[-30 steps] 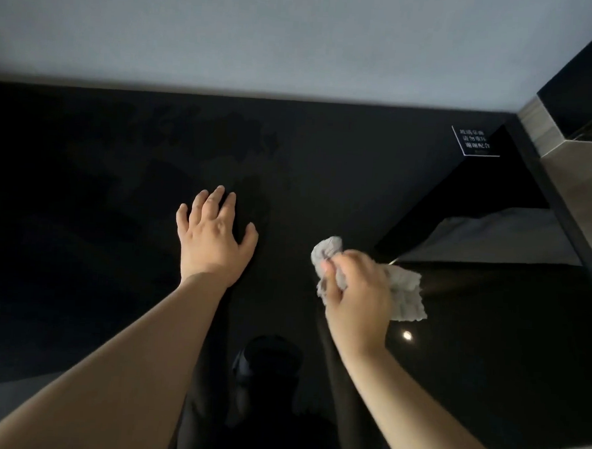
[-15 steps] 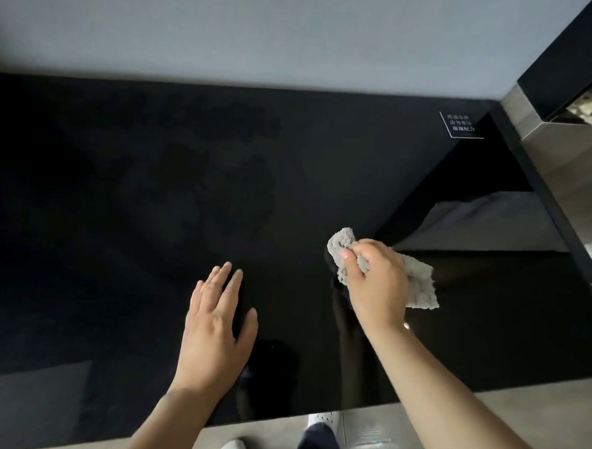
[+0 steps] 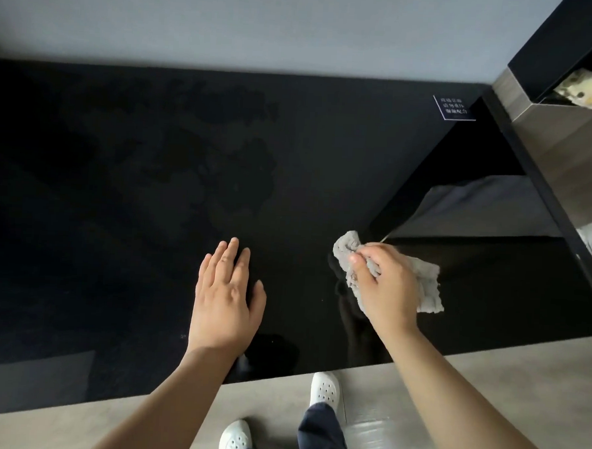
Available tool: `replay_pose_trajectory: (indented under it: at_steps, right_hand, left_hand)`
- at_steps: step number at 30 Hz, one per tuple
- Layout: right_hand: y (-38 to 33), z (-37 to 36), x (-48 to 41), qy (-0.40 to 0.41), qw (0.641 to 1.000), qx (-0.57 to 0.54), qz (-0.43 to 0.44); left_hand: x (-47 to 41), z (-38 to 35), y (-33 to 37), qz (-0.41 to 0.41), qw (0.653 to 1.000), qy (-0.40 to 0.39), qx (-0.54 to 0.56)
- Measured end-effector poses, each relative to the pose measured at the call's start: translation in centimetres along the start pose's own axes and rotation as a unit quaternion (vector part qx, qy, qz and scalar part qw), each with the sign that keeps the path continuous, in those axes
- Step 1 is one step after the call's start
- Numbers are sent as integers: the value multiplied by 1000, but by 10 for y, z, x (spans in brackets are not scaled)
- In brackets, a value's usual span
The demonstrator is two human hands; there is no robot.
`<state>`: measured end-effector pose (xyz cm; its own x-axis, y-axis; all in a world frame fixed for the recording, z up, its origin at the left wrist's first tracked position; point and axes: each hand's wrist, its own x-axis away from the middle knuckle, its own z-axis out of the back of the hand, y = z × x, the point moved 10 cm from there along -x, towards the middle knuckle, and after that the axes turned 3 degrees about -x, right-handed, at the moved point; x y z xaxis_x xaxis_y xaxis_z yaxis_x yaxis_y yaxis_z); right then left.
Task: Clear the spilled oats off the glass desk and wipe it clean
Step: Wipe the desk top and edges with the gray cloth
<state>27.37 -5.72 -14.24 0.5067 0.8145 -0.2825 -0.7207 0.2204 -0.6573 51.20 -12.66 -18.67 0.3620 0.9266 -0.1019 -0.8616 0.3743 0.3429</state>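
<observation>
Item: grey rag (image 3: 428,286), bunched under my right hand (image 3: 385,290), fingers (image 3: 366,262) clamped on it, on black bench (image 3: 118,180). Left hand (image 3: 227,299) flat, fingers together.

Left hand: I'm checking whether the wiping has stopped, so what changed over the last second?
The left hand slid back toward the near desk edge, open and flat. The right hand drew back only a little, gripping the grey cloth as before.

The label (image 3: 454,108) text is way too small to read. Right hand (image 3: 383,290) covers the middle of the cloth (image 3: 428,293), and the tabletop (image 3: 118,180) runs off the left edge.
</observation>
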Motion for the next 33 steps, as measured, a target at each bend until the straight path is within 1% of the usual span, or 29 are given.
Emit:
replay_pose_trajectory:
  at_steps: [2, 5, 7, 11, 15, 16, 17, 20, 21, 23, 24, 26, 28, 30, 31, 33]
  right_hand:
    - [1, -9, 10, 1, 1000, 28, 4]
    - [-10, -10, 46, -15, 999, 19, 35]
    - [-16, -7, 70, -36, 999, 15, 37]
    - [-24, -7, 101, -92, 995, 4, 25]
    - [-34, 2, 108, -168, 984, -54, 27]
    - [-36, 9, 104, -162, 984, -69, 26]
    - [-36, 16, 95, -139, 987, -77, 25]
    - [-33, 20, 59, -40, 998, -38, 17]
    - [-31, 13, 51, -23, 999, -22, 7]
    - [-28, -4, 55, -20, 1000, -5, -4]
    - [-31, -10, 64, -35, 999, -5, 5]
    - [-39, -16, 89, -95, 995, -27, 31]
    - [-46, -15, 118, -184, 981, -50, 38]
    - [-47, -14, 144, -265, 962, -64, 20]
    - [-46, -12, 152, -280, 957, -73, 5]
    - [-44, -1, 155, -248, 963, -100, -38]
  left_hand:
    - [1, 0, -1, 1, 1000, 2, -1]
    - [1, 1, 1, 2, 1000, 2, -5]
    - [1, 1, 1, 4, 1000, -2, -7]
    - [1, 0, 0, 6, 1000, -6, -10]
    - [0, 1, 0, 7, 1000, -6, -3]
    - [0, 1, 0, 8, 1000, -7, -2]
    - [0, 1, 1, 7, 1000, -7, -1]
    - [0, 2, 1, 4, 1000, -7, 3]
    - [0, 1, 1, 4, 1000, -6, 5]
    - [1, 1, 1, 3, 1000, -8, 7]
    - [1, 1, 1, 1, 1000, -10, 7]
    - [1, 1, 1, -1, 1000, -13, 9]
    - [1, 2, 1, 1, 1000, -16, 9]
    - [1, 4, 2, -1, 1000, -16, 10]
    - [1, 4, 3, -3, 1000, -17, 11]
    - [1, 5, 3, -4, 1000, -19, 13]
